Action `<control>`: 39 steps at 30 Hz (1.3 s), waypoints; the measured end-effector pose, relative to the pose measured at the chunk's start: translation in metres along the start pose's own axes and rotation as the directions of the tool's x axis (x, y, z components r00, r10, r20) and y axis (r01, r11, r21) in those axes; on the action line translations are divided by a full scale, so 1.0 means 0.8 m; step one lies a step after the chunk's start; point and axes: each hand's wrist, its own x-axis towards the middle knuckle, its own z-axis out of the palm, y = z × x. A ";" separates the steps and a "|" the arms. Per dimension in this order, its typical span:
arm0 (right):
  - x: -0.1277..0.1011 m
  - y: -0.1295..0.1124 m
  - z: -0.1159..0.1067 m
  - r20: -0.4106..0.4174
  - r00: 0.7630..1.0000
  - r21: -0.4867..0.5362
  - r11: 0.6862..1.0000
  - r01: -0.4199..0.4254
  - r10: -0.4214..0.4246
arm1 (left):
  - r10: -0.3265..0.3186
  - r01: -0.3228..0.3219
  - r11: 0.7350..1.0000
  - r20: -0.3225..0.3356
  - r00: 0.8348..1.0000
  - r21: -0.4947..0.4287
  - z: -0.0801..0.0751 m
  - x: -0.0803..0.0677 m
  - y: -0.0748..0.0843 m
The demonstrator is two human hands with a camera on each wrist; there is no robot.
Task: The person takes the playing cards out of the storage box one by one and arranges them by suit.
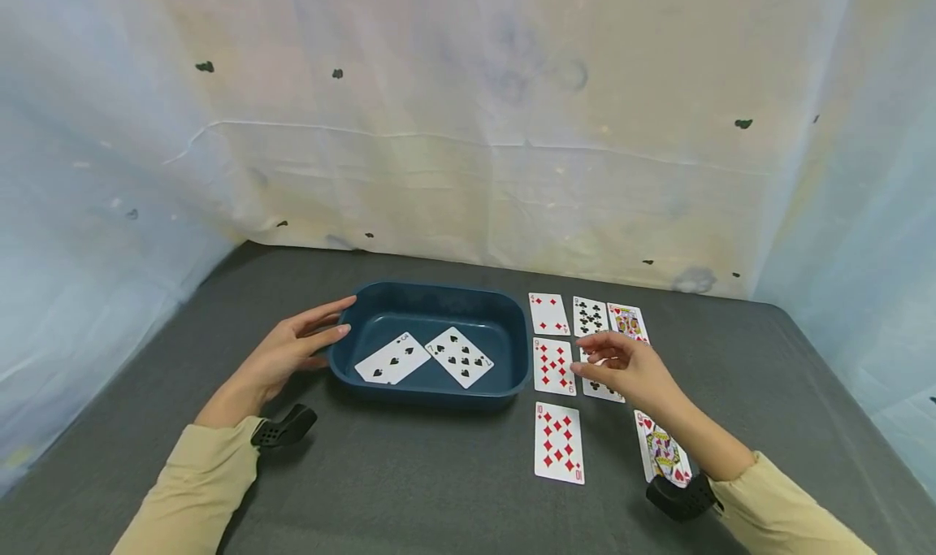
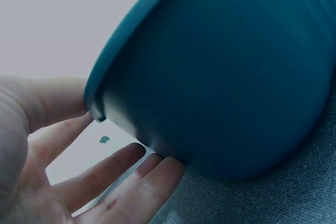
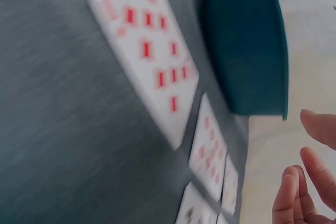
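Note:
A dark blue tray [image 1: 512,327] sits mid-table with two spade cards [image 1: 392,358] [image 1: 459,357] lying face up inside. My left hand [image 1: 292,350] rests against the tray's left wall [image 2: 220,82] with straight fingers [image 2: 113,169] touching its side. My right hand [image 1: 621,364] hovers with loosely bent fingers [image 3: 302,198] over a spade card [image 1: 601,389] to the tray's right, holding nothing. Around it lie the nine of diamonds [image 1: 553,366], ten of diamonds [image 1: 559,442], a low diamond card [image 1: 548,313], a club card [image 1: 590,316], a king [image 1: 628,323] and a queen of hearts [image 1: 664,453].
A grey cloth covers the table [image 1: 409,482]. A pale crumpled sheet [image 1: 468,132] hangs as backdrop behind and at both sides. Black wrist mounts [image 1: 283,427] [image 1: 680,496] sit at both cuffs.

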 end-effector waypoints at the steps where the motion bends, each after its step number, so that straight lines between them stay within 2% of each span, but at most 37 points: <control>1: 0.004 -0.004 0.003 0.002 1.000 0.011 1.000 0.004 -0.004 | 0.001 -0.001 1.000 0.000 1.000 -0.001 0.000 0.000 0.000; 11: 0.045 -0.044 0.034 0.048 0.998 0.197 0.980 -0.038 0.029 | 0.005 -0.005 1.000 -0.005 1.000 -0.016 0.002 0.003 -0.001; 17: 0.060 -0.066 0.055 0.090 0.996 0.208 0.978 -0.017 -0.002 | 0.000 0.000 1.000 -0.001 1.000 -0.028 0.004 0.004 0.000; 26: 0.077 -0.093 0.090 0.151 0.988 0.083 0.996 -0.040 0.027 | 0.004 -0.005 1.000 -0.009 1.000 -0.013 0.003 0.004 0.000; 33: 0.086 -0.105 0.123 0.183 0.983 0.003 1.000 -0.015 0.014 | 0.001 -0.001 1.000 -0.015 1.000 -0.020 0.001 0.003 -0.002; 39: 0.092 -0.106 0.146 0.186 0.981 -0.181 0.983 -0.019 0.053 | 0.004 -0.005 0.999 -0.017 1.000 -0.034 0.002 0.002 -0.003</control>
